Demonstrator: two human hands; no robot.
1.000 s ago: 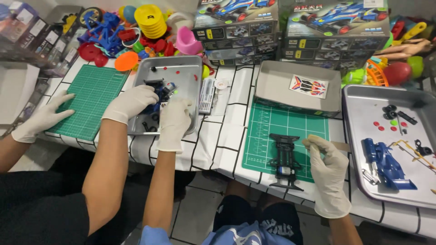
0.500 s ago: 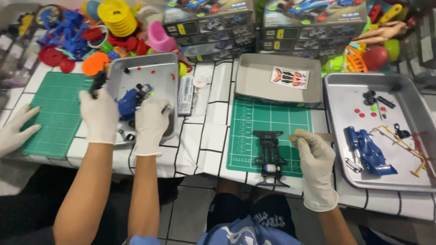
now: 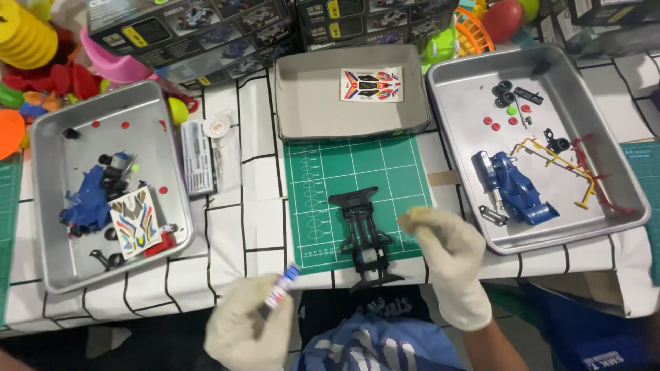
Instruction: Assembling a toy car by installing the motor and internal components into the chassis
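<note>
The black model-car chassis (image 3: 364, 237) lies on the green cutting mat (image 3: 323, 172), between the two gloved hands and just ahead of them, its rear end reaching over the mat's near edge. It is a bare frame: no wheels and no body shell on it, though something small and metallic sits low in its rear half, so the build looks, by my judgement, early, with most parts still to go on. Far out beyond the left hand (image 3: 249, 330), a metal tray (image 3: 48, 268) holds blue parts and a sticker sheet. That hand is closed around a small blue, white and red tube (image 3: 283, 285). The right hand (image 3: 447, 251) rests just beside the chassis, fingers curled loosely; whether it pinches anything I cannot tell. Past it, another tray (image 3: 584, 82) holds the blue car body (image 3: 517, 189), black wheels and sprues.
</note>
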